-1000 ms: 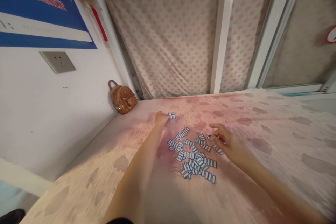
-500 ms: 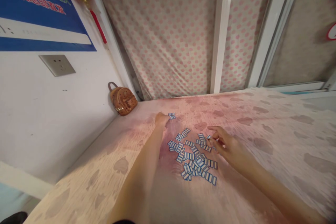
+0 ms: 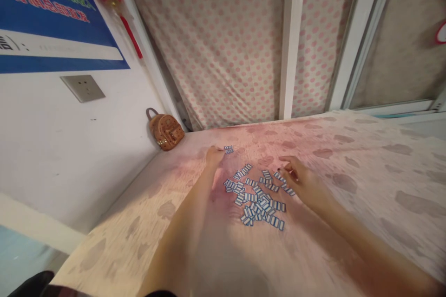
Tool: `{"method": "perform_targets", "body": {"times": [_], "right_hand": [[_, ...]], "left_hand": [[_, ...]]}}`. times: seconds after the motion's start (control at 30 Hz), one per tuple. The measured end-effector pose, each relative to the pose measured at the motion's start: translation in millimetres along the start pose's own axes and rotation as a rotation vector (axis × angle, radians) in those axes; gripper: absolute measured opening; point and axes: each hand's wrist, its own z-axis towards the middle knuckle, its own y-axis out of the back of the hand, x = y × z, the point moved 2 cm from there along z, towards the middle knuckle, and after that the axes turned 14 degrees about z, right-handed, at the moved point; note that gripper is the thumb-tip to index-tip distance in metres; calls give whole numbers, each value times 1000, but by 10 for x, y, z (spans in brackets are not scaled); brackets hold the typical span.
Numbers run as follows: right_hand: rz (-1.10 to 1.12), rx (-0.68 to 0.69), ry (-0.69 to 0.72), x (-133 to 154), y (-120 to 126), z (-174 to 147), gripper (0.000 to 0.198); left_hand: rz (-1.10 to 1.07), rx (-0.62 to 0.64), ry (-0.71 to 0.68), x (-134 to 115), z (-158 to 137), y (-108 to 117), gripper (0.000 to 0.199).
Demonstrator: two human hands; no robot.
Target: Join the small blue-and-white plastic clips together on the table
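Near the table's far edge, my left hand (image 3: 213, 155) has its fingers drawn together at the left end of two small blue-and-white strips (image 3: 228, 149), lying one above the other. The fingertips seem to grip an end, though it is small in view. My right hand (image 3: 301, 183) is open at the right of the heap, its index finger stretched out and its thumb close to a slanting blue-edged strip (image 3: 288, 189). Between my hands, a loose pile of similar strips (image 3: 262, 205) lies overlapping at many angles.
A patterned cloth (image 3: 167, 241) covers the table. A small brown backpack-shaped bag (image 3: 167, 132) stands against the wall at the far left corner. Behind the table hangs a dotted curtain (image 3: 223, 55) beside a white frame post (image 3: 293, 41). A socket (image 3: 83, 88) is on the left wall.
The right hand's fingers have drawn back a little from the slanting strip, so more of it shows. My left hand stays by the two far strips. The view has shifted slightly.
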Motion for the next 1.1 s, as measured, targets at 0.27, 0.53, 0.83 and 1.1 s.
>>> {"method": "perform_targets", "body": {"times": [0.27, 0.53, 0.83, 1.1], "right_hand": [[82, -123, -74, -267, -17, 107, 27], [278, -87, -167, -295, -109, 373, 19], [185, -32, -94, -248, -447, 302, 18], [355, 71, -92, -194, -358, 194, 22]], "left_hand": [[94, 119, -200, -192, -671, -171, 20], [16, 21, -305, -338, -887, -332, 11], [-338, 30, -445, -315, -985, -345, 9], [-536, 157, -528, -430, -1278, -243, 34]]}}
